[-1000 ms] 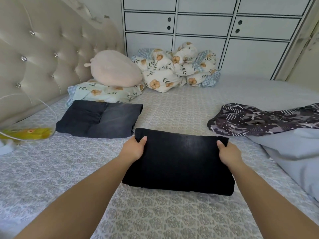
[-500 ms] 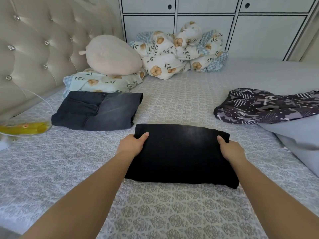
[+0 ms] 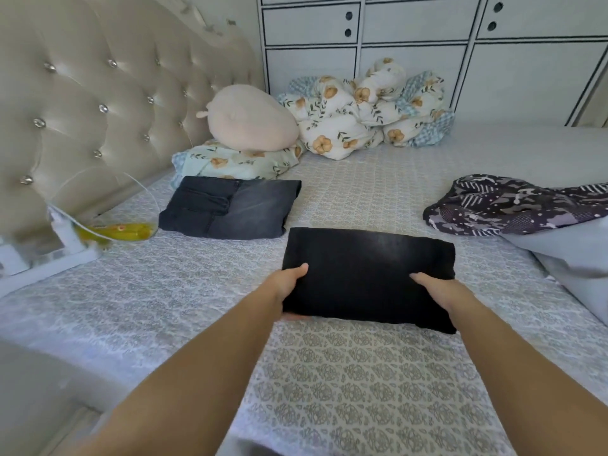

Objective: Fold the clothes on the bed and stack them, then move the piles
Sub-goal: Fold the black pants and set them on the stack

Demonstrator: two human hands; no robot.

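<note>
A folded black garment lies in the middle of the bed. My left hand grips its left edge, thumb on top and fingers underneath. At the right side my right hand holds it the same way, thumb lying on the cloth. To the upper left, folded dark grey jeans lie flat on the bed. An unfolded dark patterned garment lies at the right, partly on a grey pillow.
The patterned bedsheet covers the bed. A padded headboard stands at the left, with a yellow packet and a white cable near it. A pink plush, a floral pillow and a bundled floral quilt lie at the back, before white cabinets.
The view has swung left and closer. Both hands have slid nearer along the black garment's sides, and the left fingers now reach under its edge.
</note>
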